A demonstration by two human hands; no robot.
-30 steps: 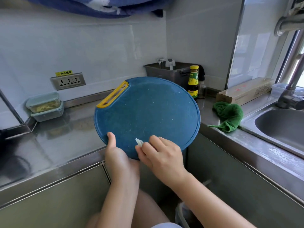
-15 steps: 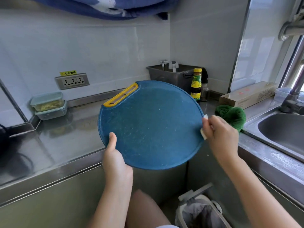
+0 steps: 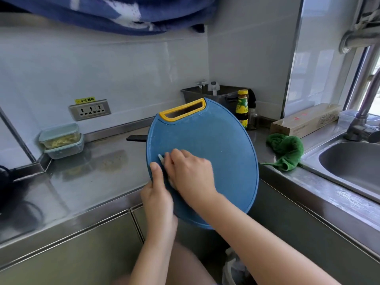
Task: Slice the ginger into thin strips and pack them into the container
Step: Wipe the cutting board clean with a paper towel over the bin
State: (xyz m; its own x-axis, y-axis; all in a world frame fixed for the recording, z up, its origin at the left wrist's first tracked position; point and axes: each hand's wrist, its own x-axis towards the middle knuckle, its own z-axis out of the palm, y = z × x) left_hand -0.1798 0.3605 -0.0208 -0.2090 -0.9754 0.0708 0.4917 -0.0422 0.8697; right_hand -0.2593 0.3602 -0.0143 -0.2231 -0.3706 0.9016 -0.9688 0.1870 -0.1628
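Observation:
A round blue cutting board [image 3: 222, 153] with a yellow handle slot is held tilted over the counter's front edge. My left hand [image 3: 158, 194] grips its lower left rim, thumb on the top face. My right hand [image 3: 189, 171] presses a small white wad [image 3: 160, 157], paper or cloth, against the board near the left rim. Two stacked lidded containers [image 3: 61, 138] stand at the back left; the upper one holds pale yellow ginger strips. A black handle [image 3: 136, 138], perhaps a knife, pokes out from behind the board.
A green cloth [image 3: 284, 151] lies by the sink [image 3: 349, 167] at the right. A sauce bottle [image 3: 242, 109], a grey bin [image 3: 205, 95] and a long cardboard box [image 3: 304, 121] stand at the back. A bag-lined bin [image 3: 234, 268] sits below the counter.
The board has turned so its handle points up and away. My right hand went from the board's right rim back across to its left side with the white wad.

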